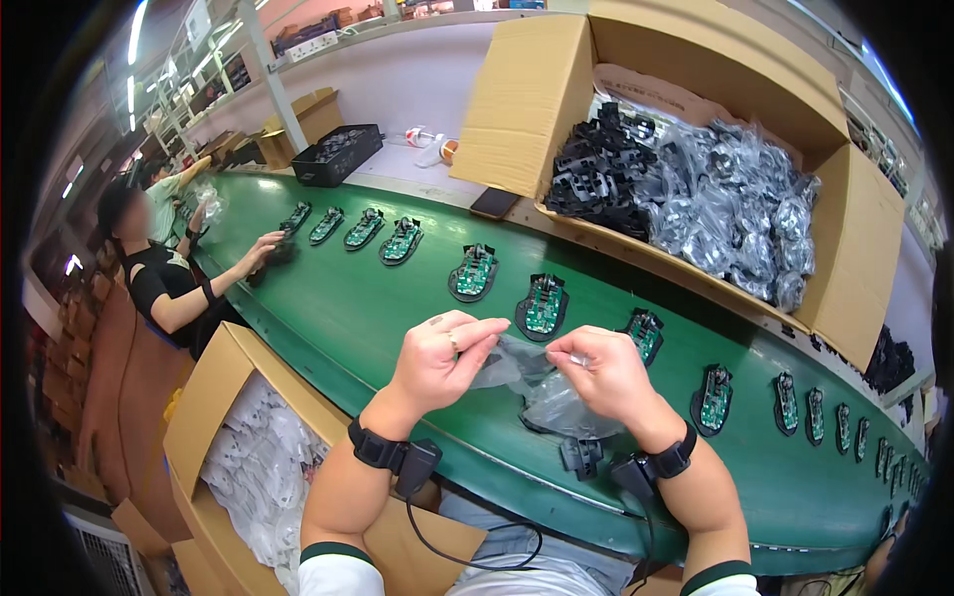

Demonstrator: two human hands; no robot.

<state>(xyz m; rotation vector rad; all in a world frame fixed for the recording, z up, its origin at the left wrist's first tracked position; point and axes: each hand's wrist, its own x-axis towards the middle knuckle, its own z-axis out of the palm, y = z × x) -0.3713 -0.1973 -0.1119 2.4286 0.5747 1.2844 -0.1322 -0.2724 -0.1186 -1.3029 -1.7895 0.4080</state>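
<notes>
A clear plastic bag (568,405) is stretched between my two hands above the green conveyor belt (397,308). My left hand (437,360) pinches its edge on the left, a ring on one finger. On the other side my right hand (604,375) grips the bag between thumb and fingers. What lies inside or under the bag is hard to make out. A black plastic part (582,458) rests on the belt just below it. Beyond my hands sits a mouse-shaped black base with a green circuit board (543,308); another such base (646,336) is partly behind my right hand.
Several more board-fitted bases (714,399) line the belt. A large carton (517,99) of black parts and bagged pieces stands behind it. To my lower left is a carton (214,387) of clear bags. Another person (164,268) works at the left, near a black crate (338,157).
</notes>
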